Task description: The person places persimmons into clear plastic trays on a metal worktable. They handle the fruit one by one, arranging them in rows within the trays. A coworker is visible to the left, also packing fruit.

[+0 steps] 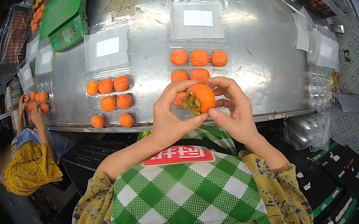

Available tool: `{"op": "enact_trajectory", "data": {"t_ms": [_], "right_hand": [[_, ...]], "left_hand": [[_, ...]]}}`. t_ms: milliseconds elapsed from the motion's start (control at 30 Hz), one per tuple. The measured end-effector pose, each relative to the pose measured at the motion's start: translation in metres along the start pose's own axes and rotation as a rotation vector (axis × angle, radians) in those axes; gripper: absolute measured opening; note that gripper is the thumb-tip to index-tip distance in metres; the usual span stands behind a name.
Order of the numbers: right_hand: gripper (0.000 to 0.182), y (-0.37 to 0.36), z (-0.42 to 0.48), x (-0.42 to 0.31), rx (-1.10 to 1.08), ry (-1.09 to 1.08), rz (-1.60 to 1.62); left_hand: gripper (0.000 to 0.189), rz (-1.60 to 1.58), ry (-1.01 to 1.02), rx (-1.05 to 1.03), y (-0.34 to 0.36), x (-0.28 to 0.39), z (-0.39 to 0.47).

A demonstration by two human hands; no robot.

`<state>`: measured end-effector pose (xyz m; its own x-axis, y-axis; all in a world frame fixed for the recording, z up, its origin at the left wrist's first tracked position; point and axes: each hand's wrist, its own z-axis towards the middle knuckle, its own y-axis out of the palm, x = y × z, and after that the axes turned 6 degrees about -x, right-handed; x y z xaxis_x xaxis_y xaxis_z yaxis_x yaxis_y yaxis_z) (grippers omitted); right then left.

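Between my two hands, above the near edge of the metal table, is an orange persimmon [205,96] turned on its side, its green-brown calyx facing left. My left hand [174,114] grips it from the left with thumb and fingertips. My right hand [234,110] touches its right side with the thumb and fingers. Just beyond and partly under my hands lies an open clear plastic clamshell tray [230,72] holding several persimmons [200,58]; my hands hide its near part. Its raised lid bears a white liner [196,32] with a blank-looking label.
Another open tray with several persimmons [105,86] stands to the left. Farther left are a green scale [65,22] and a co-worker's hands [37,115] over a third tray. Stacked clear trays [320,85] stand at the right end of the metal table [264,65].
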<state>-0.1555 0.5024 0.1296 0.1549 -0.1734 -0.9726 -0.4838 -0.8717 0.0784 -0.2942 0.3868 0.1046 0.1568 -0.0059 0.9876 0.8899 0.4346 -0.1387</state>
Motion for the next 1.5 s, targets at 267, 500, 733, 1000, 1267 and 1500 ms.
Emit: {"op": "enact_trajectory", "data": {"t_ms": [267,500,733,1000,1267,1500], "right_hand": [[0.054,0.002,0.001,-0.002,0.007,-0.008,-0.043],[0.046,-0.004,0.004,0.002,-0.006,0.050,0.043],[0.051,-0.016,0.004,0.014,-0.011,-0.046,0.049],[0.065,-0.007,0.008,0.009,-0.003,-0.334,-0.469],[0.061,-0.005,0.018,0.019,0.003,-0.392,-0.442],[0.064,0.011,0.029,0.026,-0.043,-0.457,-0.380]], "left_hand": [[0.056,0.068,0.046,0.027,0.001,0.004,0.000],[0.056,-0.156,-0.181,-0.038,0.002,0.001,-0.006],[0.058,-0.153,-0.196,-0.042,0.000,0.002,-0.005],[0.057,-0.400,-0.269,-0.090,0.001,0.000,-0.004],[0.062,-0.564,-0.335,-0.113,0.000,0.006,-0.007],[0.068,-0.469,-0.252,-0.022,-0.008,0.011,-0.018]]}}
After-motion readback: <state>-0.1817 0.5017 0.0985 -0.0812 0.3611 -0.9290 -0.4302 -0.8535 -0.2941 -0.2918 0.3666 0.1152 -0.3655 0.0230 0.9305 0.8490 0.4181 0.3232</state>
